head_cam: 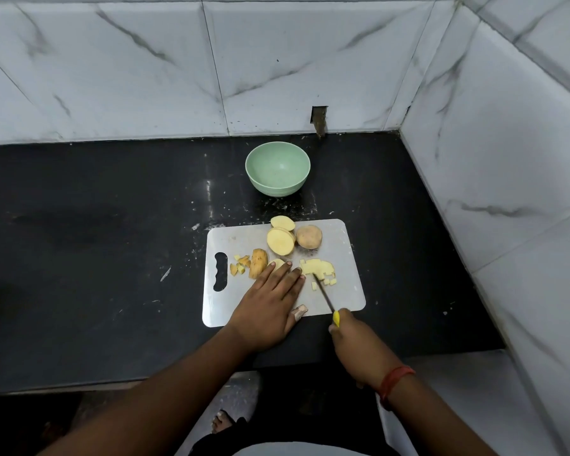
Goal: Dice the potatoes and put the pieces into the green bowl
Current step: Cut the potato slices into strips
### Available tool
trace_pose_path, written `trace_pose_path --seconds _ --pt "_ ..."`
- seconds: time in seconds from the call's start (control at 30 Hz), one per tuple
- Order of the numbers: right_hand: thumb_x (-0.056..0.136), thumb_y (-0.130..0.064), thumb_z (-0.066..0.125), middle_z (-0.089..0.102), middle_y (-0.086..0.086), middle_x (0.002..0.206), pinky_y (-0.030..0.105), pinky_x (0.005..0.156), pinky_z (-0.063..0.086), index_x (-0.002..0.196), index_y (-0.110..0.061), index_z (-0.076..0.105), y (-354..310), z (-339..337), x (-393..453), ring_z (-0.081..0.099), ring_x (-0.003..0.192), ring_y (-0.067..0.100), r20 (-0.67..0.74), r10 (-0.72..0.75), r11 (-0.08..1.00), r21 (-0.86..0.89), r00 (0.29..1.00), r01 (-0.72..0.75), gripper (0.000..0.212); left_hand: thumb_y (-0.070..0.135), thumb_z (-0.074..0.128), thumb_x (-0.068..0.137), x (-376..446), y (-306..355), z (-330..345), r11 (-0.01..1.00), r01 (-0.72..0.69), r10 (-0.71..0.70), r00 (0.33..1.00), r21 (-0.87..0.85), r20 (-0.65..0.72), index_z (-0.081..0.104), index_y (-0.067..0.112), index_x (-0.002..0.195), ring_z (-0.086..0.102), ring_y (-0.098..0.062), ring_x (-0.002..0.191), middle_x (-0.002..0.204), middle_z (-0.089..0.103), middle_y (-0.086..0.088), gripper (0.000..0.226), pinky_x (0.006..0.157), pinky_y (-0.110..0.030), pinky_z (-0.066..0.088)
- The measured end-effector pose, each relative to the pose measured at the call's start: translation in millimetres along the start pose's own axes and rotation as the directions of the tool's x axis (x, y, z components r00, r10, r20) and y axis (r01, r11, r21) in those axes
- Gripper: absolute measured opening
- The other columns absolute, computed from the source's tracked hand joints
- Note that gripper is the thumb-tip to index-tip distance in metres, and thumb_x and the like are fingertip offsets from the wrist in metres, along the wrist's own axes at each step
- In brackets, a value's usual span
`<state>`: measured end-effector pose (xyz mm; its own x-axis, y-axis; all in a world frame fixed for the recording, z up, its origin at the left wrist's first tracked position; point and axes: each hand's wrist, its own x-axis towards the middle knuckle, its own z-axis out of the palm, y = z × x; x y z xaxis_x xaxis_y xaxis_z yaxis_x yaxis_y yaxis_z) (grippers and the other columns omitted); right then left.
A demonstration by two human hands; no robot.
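Note:
A steel cutting board (346, 291) lies on the black counter. On it are a whole potato (309, 236), cut potato halves (280, 241), a skin-on wedge (258, 263) and small pieces at the left (239, 264). A pile of pale diced potato (320, 269) sits right of centre. My left hand (270, 301) lies flat on the board, fingers straight, fingertips against the pile and a slice. My right hand (352, 340) grips a yellow-handled knife (324, 296), its tip in the diced pile. The green bowl (277, 167) stands behind the board with nothing in it.
The black counter (96, 241) stretches to the left and ends in a marble-tiled corner at the back and right. White specks and scraps lie around the board. The counter's front edge is just below my wrists.

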<state>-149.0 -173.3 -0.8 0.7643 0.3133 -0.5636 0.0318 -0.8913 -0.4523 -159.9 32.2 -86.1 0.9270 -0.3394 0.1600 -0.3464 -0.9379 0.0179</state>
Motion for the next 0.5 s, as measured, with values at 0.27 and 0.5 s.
trace_pose_path --seconds 0.27,0.5 --pt "0.104 -0.034 0.035 0.054 0.010 0.075 0.028 0.039 0.045 0.095 -0.016 0.041 13.2 -30.4 -0.9 0.052 0.044 0.020 -0.059 0.038 0.967 0.255 0.998 -0.022 0.021 0.049 0.035 0.105 -2.3 1.3 -4.3 0.999 0.050 -0.050 0.998 -0.001 -0.037 0.050 0.006 0.147 0.034 -0.032 0.148 0.152 0.046 -0.014 0.061 0.124 -0.052 0.021" --pt "0.104 -0.034 0.034 0.054 0.009 0.076 0.026 0.040 0.043 0.099 -0.016 0.041 21.0 -37.3 4.9 0.052 0.045 0.019 -0.036 0.037 0.975 0.220 0.999 -0.028 0.019 0.047 0.042 0.102 -12.7 -1.2 -10.0 0.973 0.230 -0.232 0.970 -0.037 -0.070 0.061 0.006 0.136 0.036 -0.029 0.146 0.143 0.055 -0.010 0.056 0.124 -0.050 0.020"
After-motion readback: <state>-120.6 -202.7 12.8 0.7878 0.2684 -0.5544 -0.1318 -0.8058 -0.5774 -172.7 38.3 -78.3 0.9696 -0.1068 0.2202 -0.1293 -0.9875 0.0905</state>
